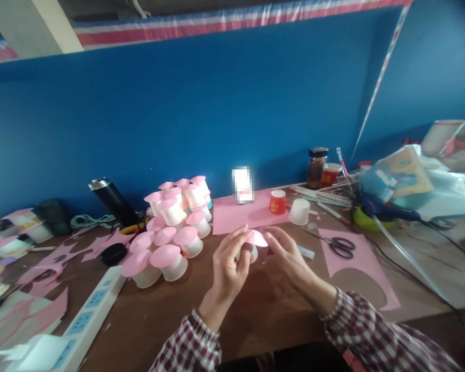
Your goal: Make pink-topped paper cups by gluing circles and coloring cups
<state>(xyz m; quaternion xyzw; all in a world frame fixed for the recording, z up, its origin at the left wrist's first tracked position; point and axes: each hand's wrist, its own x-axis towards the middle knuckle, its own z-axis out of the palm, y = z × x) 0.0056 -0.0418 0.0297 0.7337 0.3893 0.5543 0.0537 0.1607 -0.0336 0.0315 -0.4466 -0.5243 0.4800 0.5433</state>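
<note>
Both hands are pinching a small white cup with a pink paper cap [252,244] just above the surface [256,310], centre near: left hand [228,263] gripping the cup body, right hand [287,256] fingering the cap's rim. Looking light, thin and crushable; best taken by the cup wall, gently. Finished capped cups [170,232] are piling up to the left, scissors [339,244] lying right.

- Pink-topped white cups [170,227] stacked left of centre: about fifteen
- Red paper cups [278,202]: two
- Plain white cup [299,212]: one
- Scissors [335,244]: one pair
- Dark jar [316,168]: one
- Black flask [112,200]: one
</note>
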